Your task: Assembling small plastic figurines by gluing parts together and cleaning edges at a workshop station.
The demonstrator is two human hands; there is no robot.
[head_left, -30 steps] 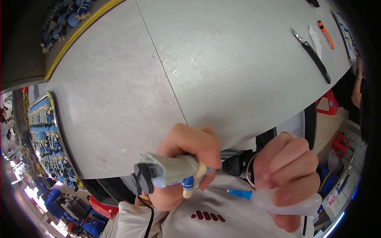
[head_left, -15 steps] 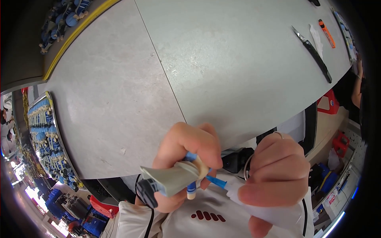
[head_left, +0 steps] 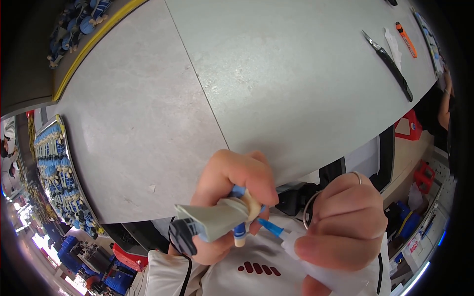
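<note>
My left hand is closed around a small figurine in grey, blue and cream, with a black base-like end pointing to the lower left. Just right of it, my right hand grips a white squeeze bottle, much of it hidden behind the fingers. The bottle's blue nozzle points at the figurine, its end a small gap away from the cream part near my left fingertips. Both hands are held over my lap, at the table's near edge.
On the grey table, a black-handled craft knife, a white strip and an orange utility knife lie at far right. A tray of blue figurines stands left; more figurines are at upper left. Another person's arm shows at right.
My right hand has shifted slightly down, and the blue nozzle has drawn back a little from the figurine. My left hand keeps nearly the same place.
</note>
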